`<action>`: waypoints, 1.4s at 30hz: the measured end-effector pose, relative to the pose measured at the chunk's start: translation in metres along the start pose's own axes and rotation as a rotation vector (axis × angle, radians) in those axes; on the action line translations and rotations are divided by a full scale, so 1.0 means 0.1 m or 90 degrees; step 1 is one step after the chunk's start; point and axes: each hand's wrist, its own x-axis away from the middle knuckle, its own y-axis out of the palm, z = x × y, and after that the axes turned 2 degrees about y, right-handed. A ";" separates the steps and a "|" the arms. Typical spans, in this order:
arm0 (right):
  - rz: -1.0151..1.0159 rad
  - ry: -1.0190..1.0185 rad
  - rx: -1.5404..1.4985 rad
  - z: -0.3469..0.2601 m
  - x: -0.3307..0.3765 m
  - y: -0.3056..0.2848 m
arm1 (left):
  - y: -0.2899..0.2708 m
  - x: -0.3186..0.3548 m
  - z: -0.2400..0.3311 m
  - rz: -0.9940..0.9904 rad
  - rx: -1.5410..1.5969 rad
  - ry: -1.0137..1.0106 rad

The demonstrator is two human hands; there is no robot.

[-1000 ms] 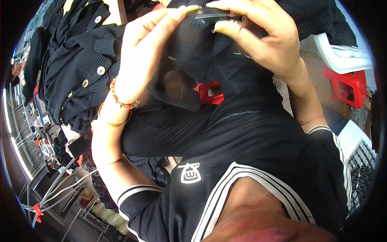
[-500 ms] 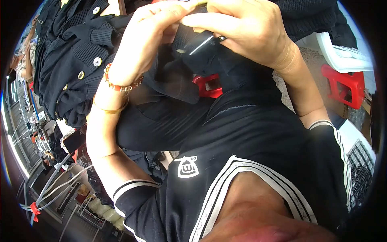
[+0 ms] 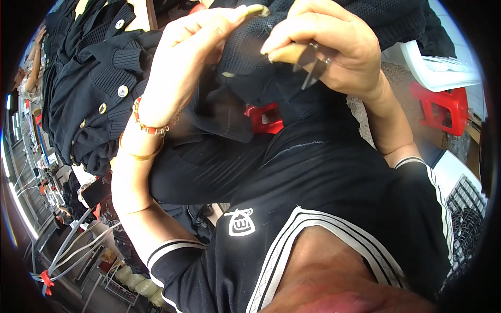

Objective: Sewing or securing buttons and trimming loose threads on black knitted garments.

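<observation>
My left hand [image 3: 190, 49] is closed at the top, its thumb and fingers pinching a dark knit garment [image 3: 242, 49] by a pale, curved button [image 3: 257, 9]. Another light button [image 3: 228, 74] shows lower on the same cloth. To its right, my right hand [image 3: 339, 49] is closed around small thread snips [image 3: 314, 73], whose blurred metal blades point down. Something yellowish [image 3: 289, 53] covers or lies along a fingertip of that hand; I cannot make out which. The right fingertips are apart from the left ones, over the cloth.
Dark buttoned cardigans [image 3: 99, 88] lie piled at the left. A red stool [image 3: 443, 109] and a white plastic tub [image 3: 438, 68] stand at the right. More red plastic [image 3: 266, 119] shows below the cloth. Cables [image 3: 68, 245] hang at lower left; another person's arm [image 3: 35, 73] shows far left.
My right hand has drawn away from my left, rightward and slightly down, turning the snips. The pale button at the left fingertips now shows more fully.
</observation>
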 end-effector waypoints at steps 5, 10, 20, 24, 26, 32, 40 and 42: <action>-0.175 0.260 0.194 -0.43 -0.09 -0.11 | 0.02 0.07 0.03 -0.018 0.009 0.017; -0.187 0.318 0.137 -0.52 -0.05 -0.13 | 0.08 0.06 0.06 0.008 0.018 0.028; -0.134 0.500 0.254 -0.67 -0.38 -0.29 | 0.04 0.08 0.12 -0.001 -0.049 0.063; -0.125 0.406 0.298 -0.60 -0.28 -0.26 | 0.14 0.09 0.13 0.046 0.035 0.045; -0.119 0.452 0.303 -0.62 -0.32 -0.23 | 0.09 0.11 0.14 0.030 0.009 0.017; -0.102 0.483 0.273 -0.65 -0.34 -0.20 | 0.12 0.12 0.18 0.001 0.010 0.042; -0.160 0.506 0.332 -0.65 -0.39 -0.20 | 0.12 0.11 0.14 -0.013 0.081 0.054; -0.057 0.229 0.274 -0.17 -0.06 -0.21 | 0.16 0.09 0.16 0.009 0.008 0.068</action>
